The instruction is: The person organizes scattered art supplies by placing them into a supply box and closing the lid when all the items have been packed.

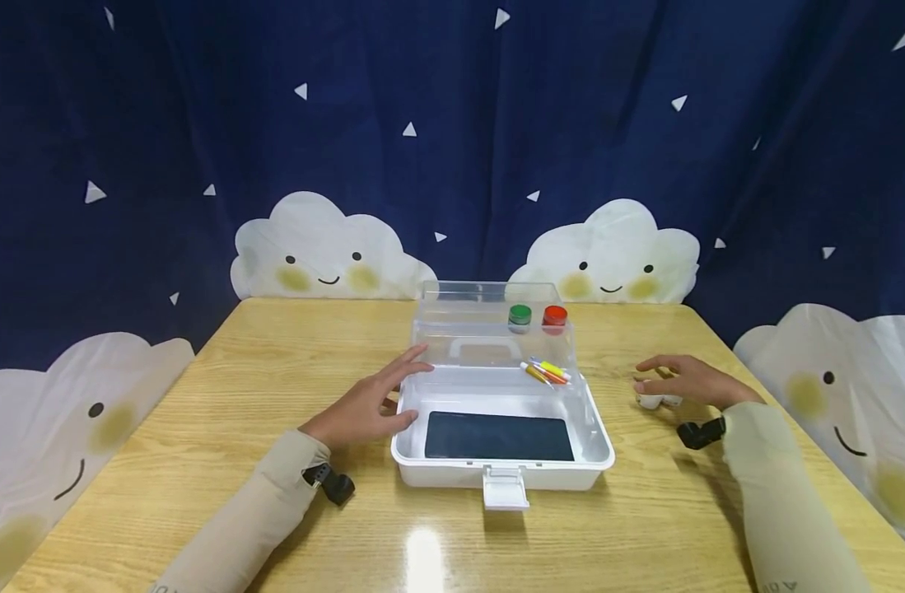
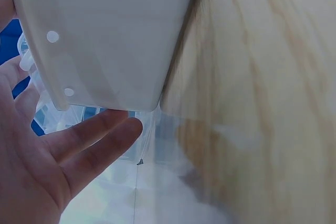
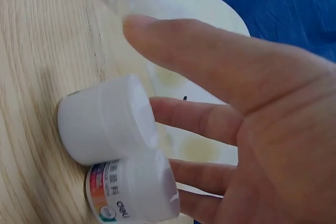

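Observation:
My left hand (image 1: 370, 403) is at the left side of a white storage box (image 1: 452, 473) with its clear lid raised, fingers spread and thumb over the rim. In the left wrist view, two fingers lie along the end of the white wall (image 2: 105, 40). A dark flat rectangular panel (image 1: 499, 436) lies inside the box. My right hand (image 1: 692, 383) is over two small white jars at the right of the table, thumb and fingers spread apart. The right wrist view shows one plain jar (image 3: 100, 121) and one labelled jar (image 3: 131, 187), with fingers behind them.
Several coloured pens (image 1: 547, 372) lie at the back right of the box. A green-lidded jar (image 1: 520, 317) and a red-lidded jar (image 1: 554, 318) show through the clear lid (image 1: 467, 329). A white latch (image 1: 505, 490) hangs off the box front. Dark blue curtain surrounds the wooden table (image 1: 163, 445).

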### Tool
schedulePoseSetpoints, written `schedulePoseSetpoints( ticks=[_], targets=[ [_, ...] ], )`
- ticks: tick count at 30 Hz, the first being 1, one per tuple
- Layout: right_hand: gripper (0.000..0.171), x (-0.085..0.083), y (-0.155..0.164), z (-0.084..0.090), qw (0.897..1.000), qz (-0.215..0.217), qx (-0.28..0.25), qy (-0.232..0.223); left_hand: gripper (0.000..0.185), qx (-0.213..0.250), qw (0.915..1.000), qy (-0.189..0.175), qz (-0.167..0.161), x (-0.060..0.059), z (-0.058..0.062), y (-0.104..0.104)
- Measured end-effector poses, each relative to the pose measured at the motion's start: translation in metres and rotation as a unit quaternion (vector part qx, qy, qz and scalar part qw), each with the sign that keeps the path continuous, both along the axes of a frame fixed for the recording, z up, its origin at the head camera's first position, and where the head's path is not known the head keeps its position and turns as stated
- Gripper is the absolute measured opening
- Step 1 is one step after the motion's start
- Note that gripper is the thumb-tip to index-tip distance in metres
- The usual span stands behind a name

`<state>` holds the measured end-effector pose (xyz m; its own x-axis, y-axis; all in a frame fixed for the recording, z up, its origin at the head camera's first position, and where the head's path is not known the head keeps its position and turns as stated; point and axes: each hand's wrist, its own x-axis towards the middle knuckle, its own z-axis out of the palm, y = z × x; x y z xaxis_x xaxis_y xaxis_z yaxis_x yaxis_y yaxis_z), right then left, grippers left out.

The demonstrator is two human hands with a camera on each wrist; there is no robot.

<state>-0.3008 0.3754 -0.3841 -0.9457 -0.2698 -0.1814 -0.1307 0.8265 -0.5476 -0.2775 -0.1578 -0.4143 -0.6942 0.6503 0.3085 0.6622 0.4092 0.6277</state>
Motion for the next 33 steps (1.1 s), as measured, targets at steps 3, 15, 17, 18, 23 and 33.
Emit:
schedulePoseSetpoints(
  ticks=[3, 15, 17, 18, 23, 33],
  targets=[
    [0.063, 0.002, 0.004, -0.003, 1.000, 0.011, -0.007, -0.006, 0.063, 0.002, 1.0000, -0.003, -0.002, 0.000, -0.001, 0.001],
    [0.047, 0.000, 0.013, -0.009, 0.998, 0.063, -0.019, 0.008, 0.062, 0.003, 1.0000, -0.005, -0.002, -0.001, 0.000, 0.000],
    [0.043, -0.002, 0.014, -0.011, 0.997, 0.074, -0.017, 0.014, 0.062, 0.002, 1.0000, -0.004, -0.003, -0.001, 0.001, 0.000],
    [0.042, -0.003, 0.014, -0.012, 0.997, 0.073, -0.016, 0.013, 0.062, 0.002, 1.0000, -0.003, -0.004, -0.001, 0.001, 0.000],
    [0.044, -0.005, 0.013, -0.012, 0.999, 0.050, -0.011, 0.000, 0.062, 0.004, 1.0000, -0.004, -0.004, -0.001, 0.000, 0.000],
    [0.036, -0.003, 0.008, -0.006, 0.998, 0.059, -0.018, 0.019, 0.062, 0.004, 1.0000, -0.007, -0.001, -0.001, -0.001, 0.000]
  ],
)
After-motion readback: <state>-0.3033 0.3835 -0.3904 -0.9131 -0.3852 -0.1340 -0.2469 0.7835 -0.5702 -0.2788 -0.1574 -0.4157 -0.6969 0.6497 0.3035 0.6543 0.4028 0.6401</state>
